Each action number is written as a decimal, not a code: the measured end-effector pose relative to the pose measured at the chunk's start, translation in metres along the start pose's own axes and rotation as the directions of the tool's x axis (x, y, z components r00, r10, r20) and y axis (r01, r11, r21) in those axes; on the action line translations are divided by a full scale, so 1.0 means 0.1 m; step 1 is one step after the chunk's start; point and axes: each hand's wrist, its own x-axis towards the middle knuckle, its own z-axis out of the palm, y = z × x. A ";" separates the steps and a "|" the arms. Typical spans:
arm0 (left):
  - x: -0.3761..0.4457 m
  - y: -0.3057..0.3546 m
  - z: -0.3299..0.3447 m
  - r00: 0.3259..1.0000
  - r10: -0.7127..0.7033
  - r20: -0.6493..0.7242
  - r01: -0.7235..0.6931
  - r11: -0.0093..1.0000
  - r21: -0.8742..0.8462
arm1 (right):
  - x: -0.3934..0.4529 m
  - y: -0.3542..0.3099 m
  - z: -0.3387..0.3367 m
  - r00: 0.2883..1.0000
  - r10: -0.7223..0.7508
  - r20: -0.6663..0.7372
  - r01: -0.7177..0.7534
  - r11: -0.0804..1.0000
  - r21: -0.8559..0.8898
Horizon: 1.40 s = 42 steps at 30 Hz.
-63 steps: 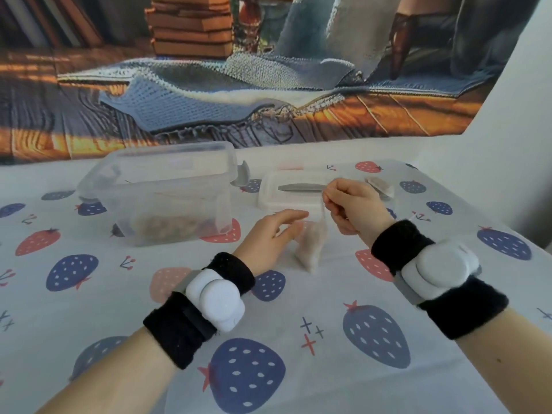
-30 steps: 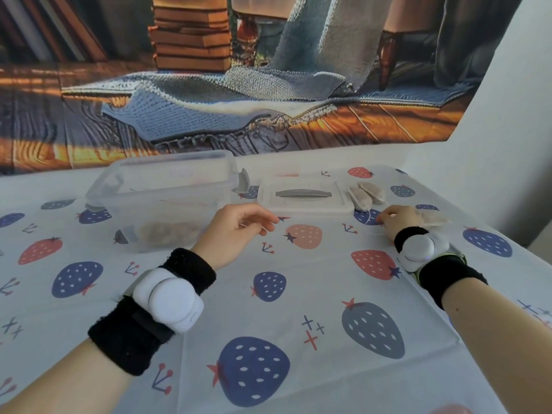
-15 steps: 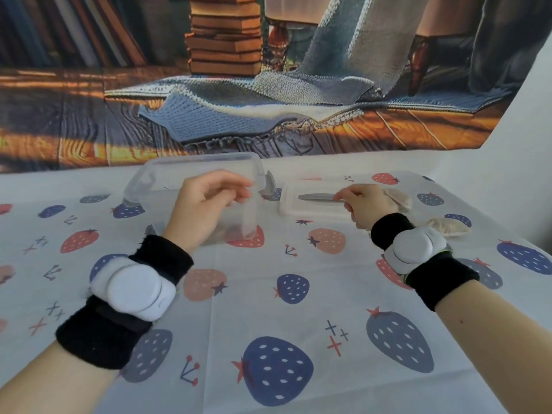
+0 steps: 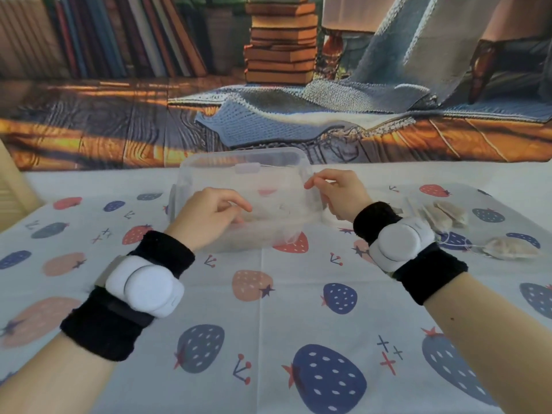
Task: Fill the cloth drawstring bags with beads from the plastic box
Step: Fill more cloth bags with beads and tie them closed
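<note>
Over the plastic box [image 4: 245, 201] at mid-surface, both hands [image 4: 209, 213] [image 4: 337, 195] pinch a sheer bag [image 4: 280, 204]. Risk: a slack mouth spills beads; filled bags [image 4: 445, 212] lie right.

The table [image 4: 268, 309] wears a white cloth printed with strawberries in navy, red and pale peach, the navy ones dotted white, with small red and blue crosses between them. The box [image 4: 245, 174] is clear, colourless plastic with a frosted white tab on its rim. The bags [image 4: 448, 213] are beige. Both wrists carry black bands [image 4: 430, 279] with white pods [image 4: 146, 286]. The backdrop [image 4: 89, 130] shows orange-brown planks, a blue-grey knitted blanket and stacked brown books.
</note>
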 end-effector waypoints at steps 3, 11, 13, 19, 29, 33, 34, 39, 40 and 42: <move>0.05 0.11 0.02 0.990 -0.055 0.129 0.058 0.998 -0.025 | -0.05 0.01 -0.07 0.998 -0.038 0.043 0.041 0.996 -0.074; 0.53 0.25 0.35 0.967 -0.009 0.253 -0.042 0.980 0.196 | -0.09 0.04 -0.10 0.994 -0.028 0.110 0.036 0.997 -0.067; 0.62 0.31 0.49 0.918 -0.050 0.394 -0.058 0.965 0.256 | -0.08 0.08 -0.10 0.994 -0.028 0.105 0.035 0.997 -0.062; 0.77 0.32 0.74 0.930 -0.129 0.345 -0.033 0.905 0.425 | -0.10 0.10 -0.09 0.993 -0.047 0.111 0.048 0.999 -0.009; 0.83 0.17 0.38 0.999 0.005 0.039 -0.014 0.977 0.212 | 0.02 0.13 0.01 0.998 -0.054 0.042 0.053 0.998 0.015; 0.60 0.26 0.02 0.983 0.126 -0.131 -0.134 0.990 -0.051 | 0.12 0.19 0.11 0.997 -0.073 -0.024 0.074 0.996 0.046; 0.53 0.29 -0.04 0.977 0.149 -0.153 -0.169 0.977 -0.126 | 0.16 0.21 0.14 0.995 -0.079 -0.059 0.082 0.995 0.053; 0.22 0.28 -0.13 0.965 0.167 -0.200 -0.236 0.887 -0.397 | 0.09 0.27 0.26 0.979 -0.079 -0.188 0.099 0.990 0.099; 0.16 0.25 -0.10 0.971 0.147 -0.189 -0.218 0.869 -0.444 | 0.02 0.26 0.27 0.978 -0.069 -0.195 0.094 0.988 0.121; 0.06 0.19 -0.02 0.983 0.095 -0.155 -0.163 0.844 -0.510 | -0.12 0.21 0.26 0.985 -0.042 -0.166 0.074 0.979 0.191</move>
